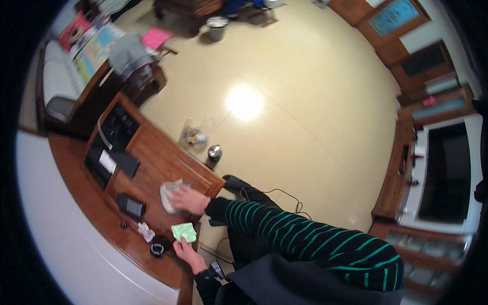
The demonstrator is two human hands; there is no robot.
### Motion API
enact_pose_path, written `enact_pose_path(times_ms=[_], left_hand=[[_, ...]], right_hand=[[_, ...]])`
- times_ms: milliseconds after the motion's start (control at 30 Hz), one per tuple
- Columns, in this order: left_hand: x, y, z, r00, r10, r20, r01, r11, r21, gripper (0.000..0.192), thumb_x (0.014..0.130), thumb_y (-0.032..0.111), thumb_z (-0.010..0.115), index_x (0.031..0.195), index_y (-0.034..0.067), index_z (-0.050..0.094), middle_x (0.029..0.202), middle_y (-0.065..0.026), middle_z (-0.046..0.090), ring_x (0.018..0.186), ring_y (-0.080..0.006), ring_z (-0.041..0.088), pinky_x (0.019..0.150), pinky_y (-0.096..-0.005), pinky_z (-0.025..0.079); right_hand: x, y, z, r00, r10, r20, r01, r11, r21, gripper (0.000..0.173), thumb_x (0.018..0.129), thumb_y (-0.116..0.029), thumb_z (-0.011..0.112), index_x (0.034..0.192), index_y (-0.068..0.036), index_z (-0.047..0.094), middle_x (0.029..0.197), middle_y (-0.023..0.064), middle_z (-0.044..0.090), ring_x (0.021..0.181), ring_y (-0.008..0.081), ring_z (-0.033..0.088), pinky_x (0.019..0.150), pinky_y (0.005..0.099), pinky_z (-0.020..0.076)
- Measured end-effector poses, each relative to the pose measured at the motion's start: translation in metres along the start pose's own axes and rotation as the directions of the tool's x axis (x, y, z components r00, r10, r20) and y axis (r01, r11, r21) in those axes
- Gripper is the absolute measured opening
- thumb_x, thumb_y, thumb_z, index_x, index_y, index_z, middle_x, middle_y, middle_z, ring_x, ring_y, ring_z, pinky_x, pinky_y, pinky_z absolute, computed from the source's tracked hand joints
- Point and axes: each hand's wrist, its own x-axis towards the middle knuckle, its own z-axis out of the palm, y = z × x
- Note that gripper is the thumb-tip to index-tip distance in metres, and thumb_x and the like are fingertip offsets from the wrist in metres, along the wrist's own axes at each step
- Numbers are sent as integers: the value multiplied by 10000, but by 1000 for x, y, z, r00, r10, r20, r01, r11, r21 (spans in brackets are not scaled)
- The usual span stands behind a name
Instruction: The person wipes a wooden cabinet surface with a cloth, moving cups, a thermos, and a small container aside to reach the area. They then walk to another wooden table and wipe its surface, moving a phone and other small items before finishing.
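My left hand (187, 254), with a watch at its wrist, pinches a folded light green cloth (184, 232) near the corner of the brown wooden tabletop (152, 160). Farther along the wood, my right hand (188, 199) lies over a crumpled whitish cloth (166, 198) and presses it to the surface; the fingers are blurred. Beside the left hand sit a round black object (158, 247) and a small pale pink and white figurine (146, 231). A dark box-shaped device (131, 206) stands left of the whitish cloth.
A black panel (108, 141) with a white cable is set into the tabletop. On the tiled floor beside the table are a metal flask (215, 152) and a clear plastic bag (196, 136). A black cord (289, 196) trails near my legs. A wooden bench (57, 95) stands beyond.
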Motion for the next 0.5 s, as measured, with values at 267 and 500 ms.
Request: enact_pose_path(times_ms=[267,500], left_hand=[[-19,43,33,959,-46,280,-9,981,192,64,1019,81,583,1043,44,536,1046,-55,635,932,-146,607,795,-304,491],[-61,71,128,832,-39,553,-111,966,235,56,1028,89,590,1035,56,544,994,-36,642,876,-126,618,767,-281,502]], right_hand=[[-157,62,-47,850,516,-108,-468,833,295,136,893,-139,596,1018,-118,646,1197,101,647,1168,312,595,968,451,480],[-346,116,-159,505,844,-180,-771,535,347,198,820,-55,612,1011,-44,664,959,244,678,952,471,638,793,508,518]])
